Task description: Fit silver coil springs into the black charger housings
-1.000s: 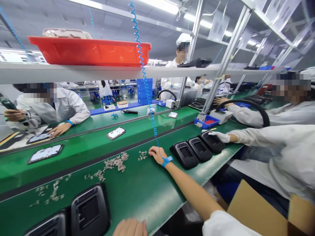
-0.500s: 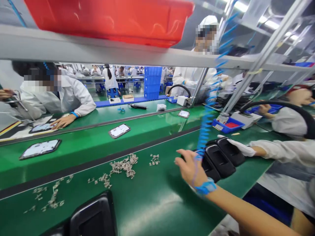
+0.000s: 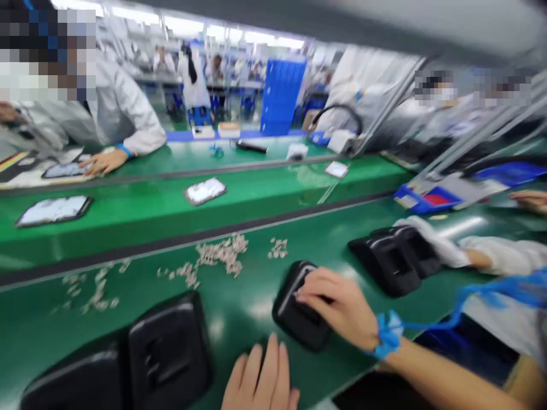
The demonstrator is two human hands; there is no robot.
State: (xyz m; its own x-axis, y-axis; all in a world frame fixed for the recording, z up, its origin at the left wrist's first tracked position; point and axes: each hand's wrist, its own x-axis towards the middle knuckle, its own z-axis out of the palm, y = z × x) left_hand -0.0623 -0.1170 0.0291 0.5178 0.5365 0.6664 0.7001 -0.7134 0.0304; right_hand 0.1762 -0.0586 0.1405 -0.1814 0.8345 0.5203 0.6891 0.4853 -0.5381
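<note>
My right hand [image 3: 337, 304], wearing a blue wrist strap [image 3: 390, 335] with a coiled cord, is closed over a black plastic housing [image 3: 294, 293] on the green bench. Thumb and fingers pinch together at the recess in its middle; whether a small part is between them is hidden. My left hand [image 3: 260, 378] reaches in from the bottom edge, fingers stretched out, apart from that housing. To its left lie two more housings, one black housing [image 3: 168, 347] with a recess and a second black housing [image 3: 81, 376] beside it. Small metal parts [image 3: 222, 250] lie scattered behind them.
A co-worker's white-gloved hand [image 3: 431, 239] touches a row of black housings [image 3: 395, 262] at right. Beyond, a green conveyor [image 3: 141, 208] carries flat panels [image 3: 205, 191]. A blue tray [image 3: 427, 199] stands right. A shelf bar [image 3: 342, 28] crosses above. Another worker sits across.
My right hand has come left and nearer with one black housing from the row at right, closing over it. My left hand has entered at the bottom. The view has tipped downward.
</note>
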